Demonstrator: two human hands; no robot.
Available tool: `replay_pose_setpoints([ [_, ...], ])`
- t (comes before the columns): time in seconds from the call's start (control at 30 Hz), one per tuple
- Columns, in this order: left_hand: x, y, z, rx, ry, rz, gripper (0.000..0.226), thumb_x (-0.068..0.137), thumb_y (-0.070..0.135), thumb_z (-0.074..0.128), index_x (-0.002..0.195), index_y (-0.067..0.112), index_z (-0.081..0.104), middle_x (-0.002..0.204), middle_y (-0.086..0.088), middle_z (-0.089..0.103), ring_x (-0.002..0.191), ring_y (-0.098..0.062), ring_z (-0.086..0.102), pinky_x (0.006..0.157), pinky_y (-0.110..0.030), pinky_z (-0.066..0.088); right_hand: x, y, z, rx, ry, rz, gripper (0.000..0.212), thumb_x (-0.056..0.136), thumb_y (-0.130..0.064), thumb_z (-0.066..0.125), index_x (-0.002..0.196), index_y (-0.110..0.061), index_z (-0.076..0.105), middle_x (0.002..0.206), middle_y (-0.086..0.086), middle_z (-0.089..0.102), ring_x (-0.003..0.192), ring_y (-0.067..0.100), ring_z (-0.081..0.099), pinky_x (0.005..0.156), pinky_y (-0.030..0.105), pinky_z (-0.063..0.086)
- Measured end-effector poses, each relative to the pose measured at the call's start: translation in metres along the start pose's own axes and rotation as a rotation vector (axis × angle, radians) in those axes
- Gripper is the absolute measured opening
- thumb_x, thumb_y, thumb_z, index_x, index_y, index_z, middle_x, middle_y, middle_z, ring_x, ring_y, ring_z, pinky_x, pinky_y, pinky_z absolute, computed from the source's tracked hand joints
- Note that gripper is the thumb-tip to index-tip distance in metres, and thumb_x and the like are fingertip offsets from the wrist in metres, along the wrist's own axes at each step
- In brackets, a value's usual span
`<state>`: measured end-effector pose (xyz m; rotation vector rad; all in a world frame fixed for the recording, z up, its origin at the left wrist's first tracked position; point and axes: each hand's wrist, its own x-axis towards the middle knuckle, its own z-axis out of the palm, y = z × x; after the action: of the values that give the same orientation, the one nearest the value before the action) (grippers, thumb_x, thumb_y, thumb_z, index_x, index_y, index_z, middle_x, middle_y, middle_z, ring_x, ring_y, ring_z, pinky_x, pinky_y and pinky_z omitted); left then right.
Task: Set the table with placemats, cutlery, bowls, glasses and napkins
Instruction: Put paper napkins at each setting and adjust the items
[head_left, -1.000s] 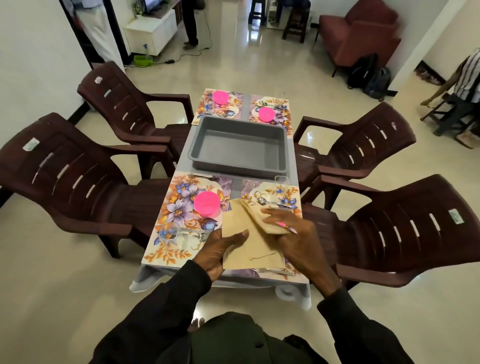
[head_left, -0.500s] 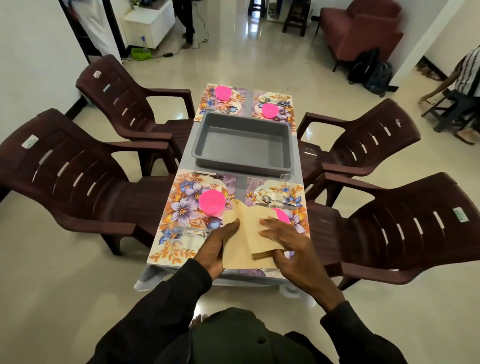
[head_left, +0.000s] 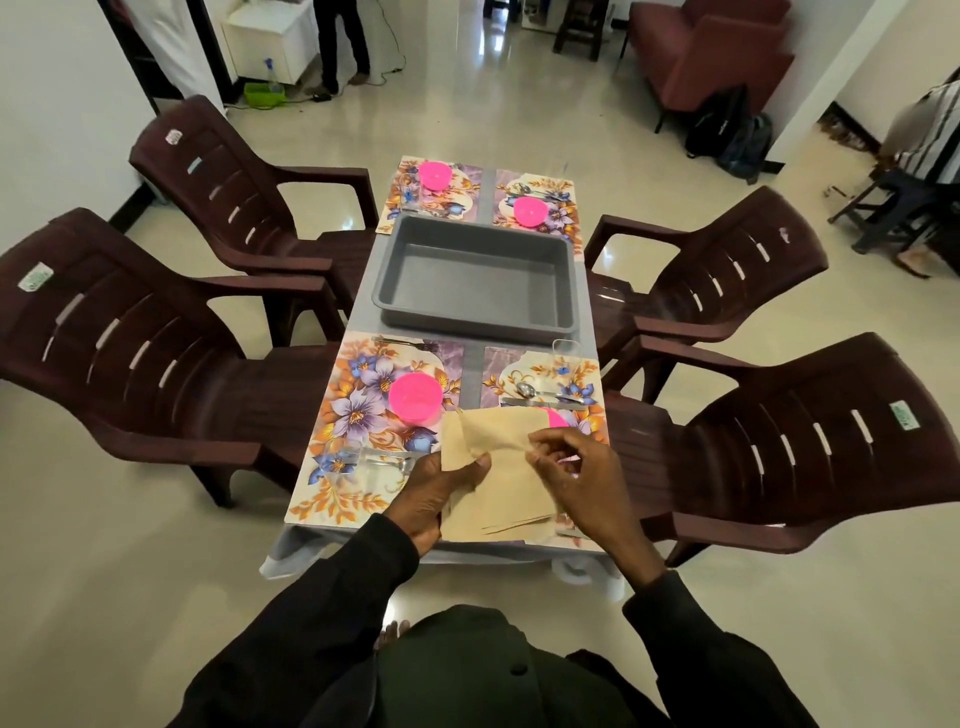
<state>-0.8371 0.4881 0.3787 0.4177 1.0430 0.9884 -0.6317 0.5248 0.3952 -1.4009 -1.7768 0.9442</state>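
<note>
Since half a second ago, my right hand (head_left: 576, 478) has left its flat rest on the napkin stack (head_left: 504, 504) and now pinches the raised top napkin (head_left: 493, 431). My left hand (head_left: 434, 493) grips the stack's left edge above the desk (head_left: 471, 374). The grey tray (head_left: 475, 275), mid-desk, shows its bare floor. The nearest pink bowl (head_left: 415, 396) sits on a placemat (head_left: 358, 415).

A: Where is room on the desk (head_left: 471, 366)?
B: Only the narrow grey strip between the left placemat (head_left: 358, 421) and the right placemat (head_left: 545, 371); the napkins (head_left: 498, 499) cover its near end.
A: And the middle?
B: The grey tray (head_left: 475, 280) fills it, a glass (head_left: 565, 349) at its near right corner. Above the tray's bare floor the way is open. Brown chairs (head_left: 130, 353) close both long sides.
</note>
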Motion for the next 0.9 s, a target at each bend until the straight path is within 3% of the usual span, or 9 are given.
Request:
replay_pose_setpoints([
  [0.1,0.0,0.0,-0.004,0.04,-0.004,-0.014,0.053,0.082,0.016,0.077,0.131,0.005,0.061,0.119,-0.022,0.072,0.108,-0.038,0.07,0.087,-0.048,0.06,0.006,0.001,0.006,0.03,-0.068,0.065,0.009,0.09,-0.019,0.077,0.099,-0.019,0.077,0.09,-0.009,0.073,0.082,0.007,0.066,0.07,0.018,0.054],
  [0.3,0.001,-0.008,-0.016,0.053,0.069,-0.024,0.038,0.09,0.021,0.073,0.124,0.005,0.065,0.113,-0.019,0.075,0.1,-0.034,0.073,0.079,-0.041,0.061,-0.002,0.004,0.021,0.043,-0.176,0.115,0.006,0.088,-0.021,0.079,0.093,-0.017,0.078,0.085,-0.007,0.074,0.075,0.01,0.066,0.069,0.026,0.056],
  [0.4,0.003,-0.014,-0.022,0.033,0.128,-0.049,0.042,0.092,0.027,0.072,0.126,0.005,0.064,0.111,-0.018,0.076,0.101,-0.036,0.072,0.082,-0.044,0.06,-0.007,0.007,0.023,0.084,-0.193,0.161,0.01,0.086,-0.016,0.08,0.095,-0.013,0.079,0.087,-0.003,0.075,0.074,0.006,0.066,0.07,0.022,0.056],
  [0.53,0.003,-0.017,-0.028,0.007,0.136,-0.061,0.041,0.094,0.03,0.07,0.128,0.009,0.062,0.114,-0.017,0.075,0.108,-0.039,0.07,0.089,-0.051,0.059,-0.013,0.018,0.019,0.147,-0.215,0.249,0.013,0.084,-0.017,0.082,0.095,-0.01,0.079,0.089,-0.001,0.077,0.083,0.017,0.071,0.078,0.033,0.061],
  [0.63,0.002,-0.016,-0.03,0.006,0.121,-0.082,0.038,0.094,0.029,0.07,0.125,0.009,0.063,0.112,-0.017,0.075,0.105,-0.037,0.071,0.083,-0.048,0.061,-0.019,0.025,0.013,0.158,-0.224,0.276,0.014,0.084,-0.019,0.082,0.095,-0.009,0.08,0.089,0.001,0.078,0.084,0.021,0.072,0.08,0.035,0.061],
  [0.73,0.002,-0.018,-0.036,0.026,0.096,-0.126,0.041,0.093,0.029,0.071,0.126,0.006,0.063,0.112,-0.019,0.075,0.102,-0.037,0.073,0.079,-0.046,0.061,-0.02,0.024,0.017,0.135,-0.294,0.303,0.016,0.086,-0.026,0.081,0.096,-0.013,0.079,0.09,-0.003,0.077,0.085,0.016,0.072,0.08,0.032,0.061],
  [0.9,0.003,-0.026,-0.047,0.053,0.07,-0.191,0.054,0.086,0.03,0.077,0.132,0.007,0.06,0.118,-0.022,0.072,0.111,-0.043,0.068,0.098,-0.06,0.053,-0.026,0.011,0.048,0.071,-0.261,0.336,0.013,0.086,-0.025,0.08,0.094,-0.016,0.074,0.087,-0.006,0.072,0.076,0.004,0.064,0.07,0.019,0.053],
])
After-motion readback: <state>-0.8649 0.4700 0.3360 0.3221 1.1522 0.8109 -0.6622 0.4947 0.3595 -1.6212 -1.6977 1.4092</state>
